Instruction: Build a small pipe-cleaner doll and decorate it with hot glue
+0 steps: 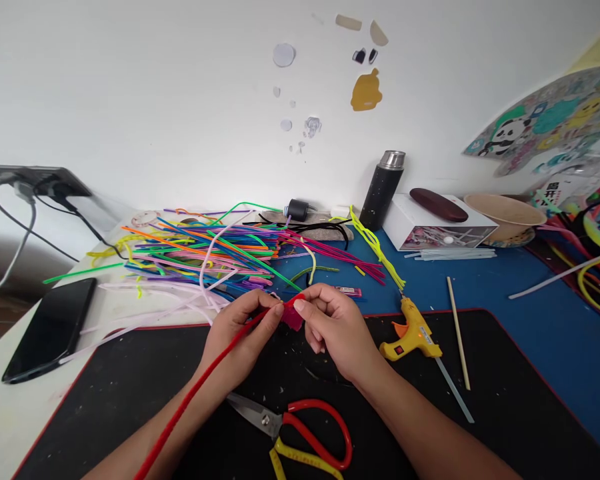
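The left hand [247,330] and right hand [337,327] each have a thumb-and-finger grip closed on the long fuzzy red pipe cleaner [200,383], beside a small magenta piece [293,317], above the black red-edged mat [410,407] at the table's [545,327] near edge. Below the hands lie scissors [285,423] with red and yellow handles; right of them, a yellow glue gun [414,333] and a thin pale wooden stick [459,333].
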### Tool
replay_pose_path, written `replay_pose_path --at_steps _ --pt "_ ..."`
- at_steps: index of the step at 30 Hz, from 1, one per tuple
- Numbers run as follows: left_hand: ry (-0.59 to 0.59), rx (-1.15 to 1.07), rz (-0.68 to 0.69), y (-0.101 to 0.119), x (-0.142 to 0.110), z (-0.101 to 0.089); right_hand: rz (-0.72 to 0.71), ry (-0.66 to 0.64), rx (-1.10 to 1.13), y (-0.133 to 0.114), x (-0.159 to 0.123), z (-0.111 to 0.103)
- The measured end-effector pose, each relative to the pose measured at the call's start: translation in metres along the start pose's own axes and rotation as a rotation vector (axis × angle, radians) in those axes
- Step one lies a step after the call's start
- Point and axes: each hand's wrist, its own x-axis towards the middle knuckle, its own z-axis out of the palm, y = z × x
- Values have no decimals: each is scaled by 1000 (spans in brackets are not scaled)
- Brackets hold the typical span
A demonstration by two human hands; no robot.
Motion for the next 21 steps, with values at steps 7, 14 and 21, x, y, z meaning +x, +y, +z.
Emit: replay_pose_path --at_steps 7,14,21 --pt "-12 -31 -33 -1 0 0 3 14 -12 -1 0 1" --pt "-25 -95 -75 4 1 0 3 14 -18 -1 0 -2" --pt "-72 -121 -83 3 1 0 17 -3 -36 -2 0 -2"
